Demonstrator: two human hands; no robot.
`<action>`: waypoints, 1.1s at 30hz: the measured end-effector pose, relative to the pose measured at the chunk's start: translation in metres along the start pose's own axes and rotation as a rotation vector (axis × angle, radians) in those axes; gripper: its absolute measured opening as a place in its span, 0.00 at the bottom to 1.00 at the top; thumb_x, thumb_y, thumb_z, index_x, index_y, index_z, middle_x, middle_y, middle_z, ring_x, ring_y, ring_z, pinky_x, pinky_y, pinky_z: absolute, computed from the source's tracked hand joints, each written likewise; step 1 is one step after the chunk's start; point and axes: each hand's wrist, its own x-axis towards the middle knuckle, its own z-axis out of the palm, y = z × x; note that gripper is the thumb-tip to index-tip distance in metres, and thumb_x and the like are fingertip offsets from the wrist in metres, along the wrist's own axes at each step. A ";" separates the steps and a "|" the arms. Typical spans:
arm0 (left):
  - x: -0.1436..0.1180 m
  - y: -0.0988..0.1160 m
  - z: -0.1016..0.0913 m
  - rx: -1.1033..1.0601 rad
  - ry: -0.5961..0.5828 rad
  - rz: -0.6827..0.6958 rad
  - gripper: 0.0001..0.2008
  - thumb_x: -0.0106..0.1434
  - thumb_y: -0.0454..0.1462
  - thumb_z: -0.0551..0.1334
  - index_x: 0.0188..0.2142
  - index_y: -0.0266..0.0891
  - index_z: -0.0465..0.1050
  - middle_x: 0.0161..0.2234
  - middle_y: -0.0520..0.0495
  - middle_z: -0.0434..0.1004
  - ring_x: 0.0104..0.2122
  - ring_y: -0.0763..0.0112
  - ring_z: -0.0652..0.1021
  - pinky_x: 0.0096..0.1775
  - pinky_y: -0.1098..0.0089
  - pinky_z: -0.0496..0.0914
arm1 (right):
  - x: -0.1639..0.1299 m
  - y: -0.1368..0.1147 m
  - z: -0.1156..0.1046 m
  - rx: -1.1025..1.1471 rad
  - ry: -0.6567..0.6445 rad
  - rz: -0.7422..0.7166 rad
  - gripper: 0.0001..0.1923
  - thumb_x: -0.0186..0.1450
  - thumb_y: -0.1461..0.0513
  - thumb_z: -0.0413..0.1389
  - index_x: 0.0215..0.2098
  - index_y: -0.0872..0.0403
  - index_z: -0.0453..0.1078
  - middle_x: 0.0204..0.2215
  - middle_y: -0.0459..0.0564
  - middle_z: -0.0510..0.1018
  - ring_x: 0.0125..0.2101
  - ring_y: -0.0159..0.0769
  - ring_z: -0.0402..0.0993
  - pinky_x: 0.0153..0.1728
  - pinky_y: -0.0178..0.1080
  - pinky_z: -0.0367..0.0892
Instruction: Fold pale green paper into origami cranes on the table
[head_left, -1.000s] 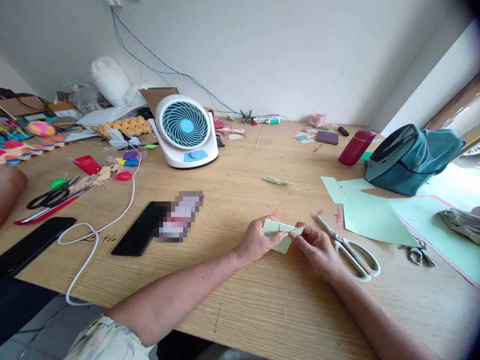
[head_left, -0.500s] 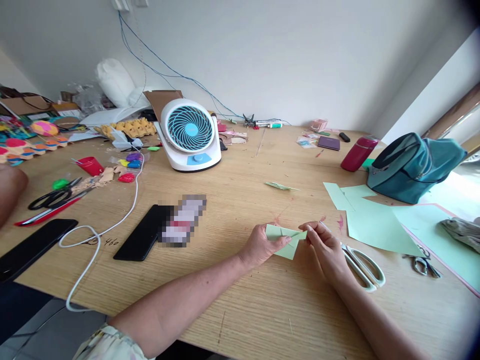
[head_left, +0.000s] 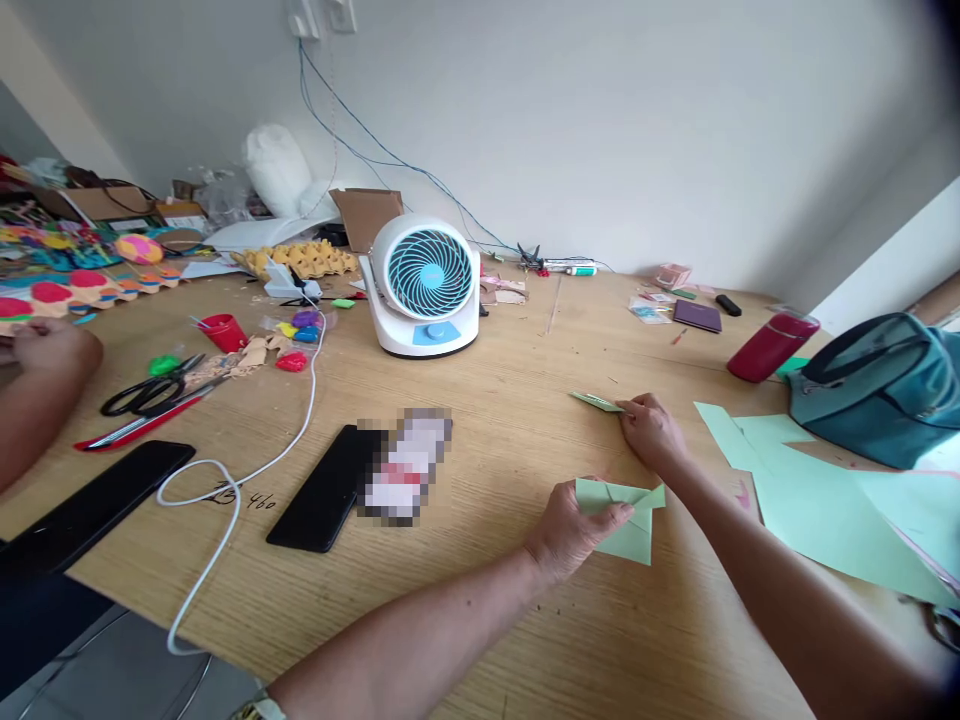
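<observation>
Paper, pale green and folded into a flat pointed shape (head_left: 626, 520), is being pinned on the wooden bench (head_left: 525, 380) by the left hand (head_left: 574, 525); the grip of this hand is being closed on the left edge of the paper, thumb on top. The folded green paper is lying near the front middle of the bench, between the two forearms. The right hand (head_left: 651, 432) is being stretched farther away, and its fingertips are being placed on a small narrow strip of green folded paper (head_left: 598, 402); the grip here is loose, and whether the strip is pinched or only touched cannot be told.

Large sheets of pale green paper (head_left: 810, 500) are being kept to the right, and behind them a teal fabric bag (head_left: 877, 390) and a dark red cylindrical bottle (head_left: 772, 347) are being seen. A white desk fan with a blue grille (head_left: 426, 285) is standing at the back middle. A black phone (head_left: 326, 487) is lying left of the hands, beside a blurred object, and a white cable (head_left: 247, 470) is being looped near it. Black-handled scissors (head_left: 146, 392) are lying at the left. The hand of another person (head_left: 49, 345) is being rested at the far left edge.
</observation>
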 end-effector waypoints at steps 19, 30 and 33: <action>0.005 -0.001 -0.010 -0.143 -0.133 -0.012 0.20 0.55 0.46 0.70 0.43 0.35 0.80 0.37 0.43 0.81 0.39 0.61 0.77 0.45 0.63 0.67 | -0.119 -0.043 -0.039 0.982 -0.325 0.307 0.17 0.59 0.49 0.65 0.38 0.52 0.79 0.39 0.54 0.81 0.33 0.38 0.76 0.39 0.42 0.73; 0.012 -0.004 -0.017 -0.183 -0.022 -0.092 0.17 0.54 0.45 0.71 0.40 0.38 0.79 0.39 0.43 0.81 0.40 0.61 0.79 0.40 0.66 0.70 | -0.145 -0.030 -0.050 0.830 -0.048 0.189 0.14 0.61 0.51 0.63 0.38 0.51 0.72 0.33 0.51 0.82 0.32 0.38 0.76 0.36 0.42 0.70; 0.010 -0.001 -0.017 -0.181 -0.119 -0.106 0.19 0.53 0.44 0.72 0.43 0.38 0.80 0.44 0.40 0.81 0.44 0.57 0.79 0.44 0.64 0.70 | -0.146 -0.027 -0.052 0.616 0.132 0.065 0.09 0.65 0.55 0.58 0.39 0.48 0.77 0.40 0.51 0.82 0.41 0.43 0.76 0.44 0.48 0.69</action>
